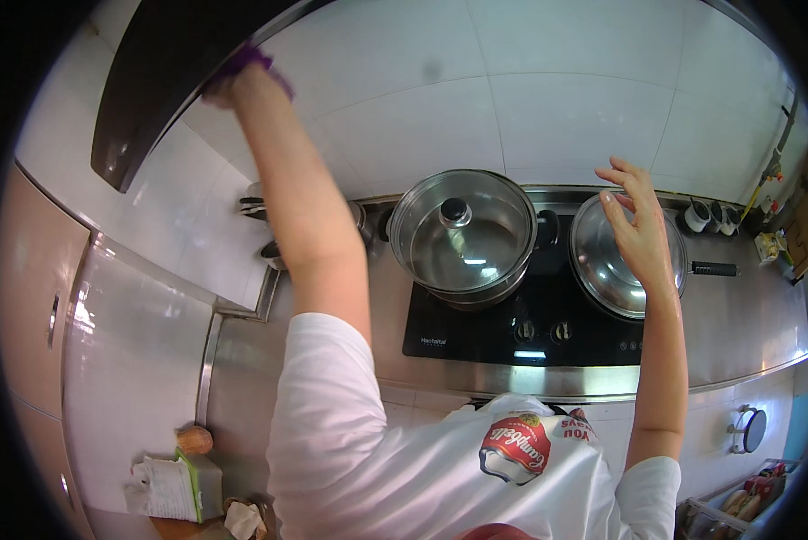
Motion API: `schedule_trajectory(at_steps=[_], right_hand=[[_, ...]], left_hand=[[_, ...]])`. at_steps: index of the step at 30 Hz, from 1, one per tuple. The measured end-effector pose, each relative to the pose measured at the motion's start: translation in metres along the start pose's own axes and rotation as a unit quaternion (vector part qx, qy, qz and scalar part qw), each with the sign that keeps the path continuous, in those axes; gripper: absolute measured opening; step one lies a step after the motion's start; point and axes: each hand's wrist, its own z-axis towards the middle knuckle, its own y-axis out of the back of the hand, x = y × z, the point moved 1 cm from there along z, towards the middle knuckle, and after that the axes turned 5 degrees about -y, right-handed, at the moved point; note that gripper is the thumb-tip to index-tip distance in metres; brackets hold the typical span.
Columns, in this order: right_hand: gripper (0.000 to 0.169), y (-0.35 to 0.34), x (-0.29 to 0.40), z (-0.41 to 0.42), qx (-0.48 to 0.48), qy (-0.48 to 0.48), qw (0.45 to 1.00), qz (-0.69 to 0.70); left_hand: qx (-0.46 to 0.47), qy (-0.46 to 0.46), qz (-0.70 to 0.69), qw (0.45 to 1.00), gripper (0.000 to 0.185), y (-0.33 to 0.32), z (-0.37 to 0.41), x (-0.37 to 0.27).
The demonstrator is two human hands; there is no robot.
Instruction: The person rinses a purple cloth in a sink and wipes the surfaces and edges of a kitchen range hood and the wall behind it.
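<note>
My left hand is raised at the upper left, blurred, holding a purple cloth against the lower edge of the dark range hood. My right hand hovers with spread fingers over the lidded pan on the right of the black gas hob; nothing is in it. A large steel pot with a glass lid and black knob stands on the hob's left side. The pan's black handle points right.
Small white-and-dark containers and a small box stand at the back right of the steel counter. Metal containers sit behind my left arm. At lower left lie a plastic box and a brown roundish item.
</note>
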Motion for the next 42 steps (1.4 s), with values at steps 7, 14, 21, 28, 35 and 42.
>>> schedule_trajectory(at_steps=[7,14,21,28,35,42], right_hand=[[0.027,-0.011,-0.011,0.002,0.013,-0.017,0.999,0.028],[0.026,-0.006,-0.008,-0.005,-0.022,-0.015,1.0,0.009],[0.024,0.016,-0.028,-0.017,-0.043,-0.05,0.998,0.0],[0.024,0.047,-0.039,-0.036,-0.057,-0.084,0.995,0.014],[0.022,0.072,-0.075,-0.039,-0.081,-0.142,0.986,0.044],[0.021,0.084,-0.078,-0.035,-0.086,-0.137,0.985,0.056]], left_hand=[[-0.137,-0.01,-0.052,0.989,0.046,-0.001,-0.003,0.022],[0.095,0.039,0.162,0.982,0.045,-0.035,-0.013,0.112],[0.021,0.133,0.229,0.964,0.04,-0.021,-0.042,0.15],[-0.088,0.038,0.472,0.876,0.035,-0.071,-0.135,0.221],[0.146,-0.205,0.559,0.79,0.035,-0.088,-0.241,0.33],[0.468,-0.323,0.508,0.647,0.049,-0.09,-0.299,0.361]])
